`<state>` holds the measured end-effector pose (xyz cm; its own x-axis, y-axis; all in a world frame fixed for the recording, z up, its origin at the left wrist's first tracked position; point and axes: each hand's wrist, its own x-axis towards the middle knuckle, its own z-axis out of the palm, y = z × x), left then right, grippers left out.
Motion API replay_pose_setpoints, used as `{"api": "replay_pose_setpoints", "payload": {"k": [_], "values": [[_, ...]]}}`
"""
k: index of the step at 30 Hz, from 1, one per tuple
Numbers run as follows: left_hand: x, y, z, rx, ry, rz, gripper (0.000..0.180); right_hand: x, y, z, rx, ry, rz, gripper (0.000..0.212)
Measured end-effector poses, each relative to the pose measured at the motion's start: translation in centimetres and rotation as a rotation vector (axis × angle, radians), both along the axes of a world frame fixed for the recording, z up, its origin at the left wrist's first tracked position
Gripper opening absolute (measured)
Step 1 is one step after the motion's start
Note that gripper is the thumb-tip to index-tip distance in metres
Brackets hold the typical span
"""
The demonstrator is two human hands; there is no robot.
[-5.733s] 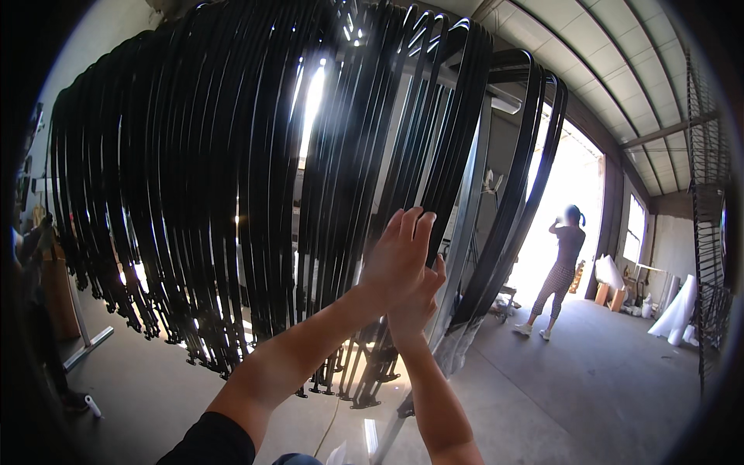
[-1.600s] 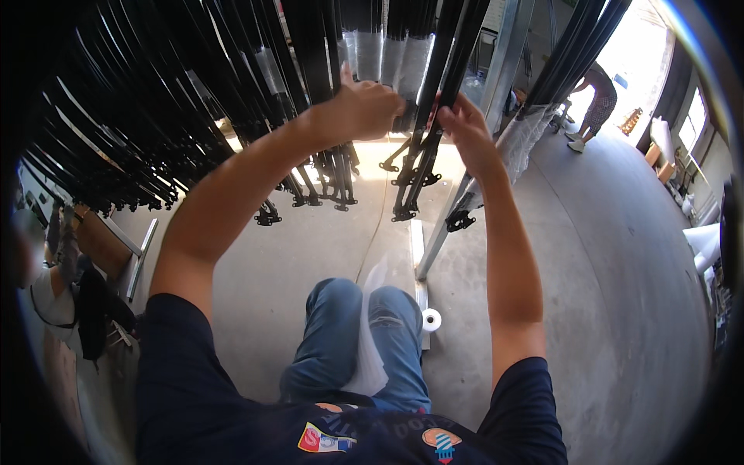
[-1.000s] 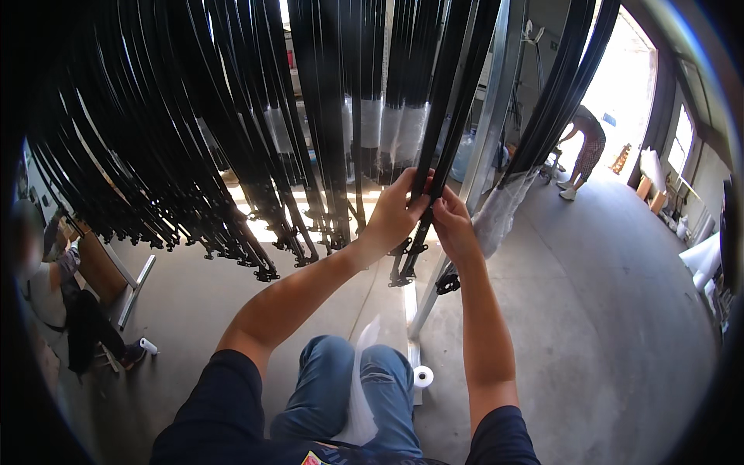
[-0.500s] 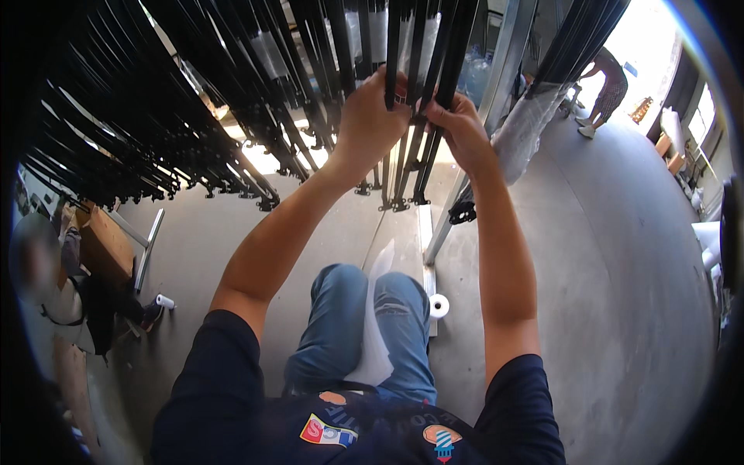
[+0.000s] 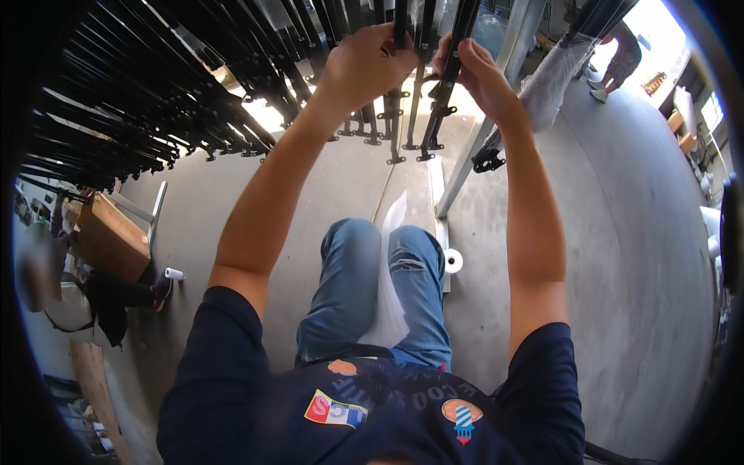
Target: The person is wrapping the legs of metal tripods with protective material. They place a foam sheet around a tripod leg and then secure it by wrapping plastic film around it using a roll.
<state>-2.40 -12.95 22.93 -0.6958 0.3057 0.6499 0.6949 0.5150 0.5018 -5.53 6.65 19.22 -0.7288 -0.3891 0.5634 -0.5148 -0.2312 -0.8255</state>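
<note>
Long black metal bars hang in rows from above, with small bracket-like tabs at their lower ends. My left hand (image 5: 367, 68) is closed around one black bar (image 5: 401, 25) near the top of the view. To its right, my right hand (image 5: 482, 77) grips another black bar (image 5: 445, 101), its thumb lying along the side. A gap with a thinner bar (image 5: 415, 108) between them separates the two hands. Strips of clear plastic film show behind the bars. Across my lap lies a strip of thin white wrap (image 5: 391, 306).
A grey metal post (image 5: 473, 167) stands right of the bars, beside a plastic-wrapped bundle (image 5: 546, 85). A white roll (image 5: 452, 261) sits on the floor by my knee. At left are a cardboard box (image 5: 112, 236) and a seated person (image 5: 74, 302); another person (image 5: 624, 58) bends far right.
My hands have moved apart and sit higher in the view. The right hand's bar now tilts away from its neighbours. The whole view has shifted slightly.
</note>
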Motion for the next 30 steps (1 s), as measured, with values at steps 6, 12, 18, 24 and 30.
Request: {"api": "replay_pose_setpoints", "payload": {"k": [6, 12, 18, 24, 30], "values": [[-1.9, -0.1, -2.2, 0.150, -0.159, -0.235, 0.019, 0.9, -0.2, -0.3, -0.094, -0.023, 0.136, 0.041], [-2.5, 0.1, -3.1, 0.032, -0.143, -0.107, 0.030, 0.4, 0.2, -1.7, -0.128, -0.083, 0.158, 0.032], [-1.9, 1.3, -3.6, -0.164, -0.169, 0.047, 0.018, 0.0, 0.3, -2.0, -0.060, -0.021, 0.073, 0.042], [-1.7, 1.8, -5.3, 0.173, 0.000, 0.056, 0.016, 0.9, -0.3, -2.7, -0.038, -0.113, -0.020, 0.039], [-1.0, 2.4, -5.9, 0.278, -0.163, 0.022, 0.014, 1.8, 0.3, -4.2, -0.066, -0.144, -0.033, 0.033]]}}
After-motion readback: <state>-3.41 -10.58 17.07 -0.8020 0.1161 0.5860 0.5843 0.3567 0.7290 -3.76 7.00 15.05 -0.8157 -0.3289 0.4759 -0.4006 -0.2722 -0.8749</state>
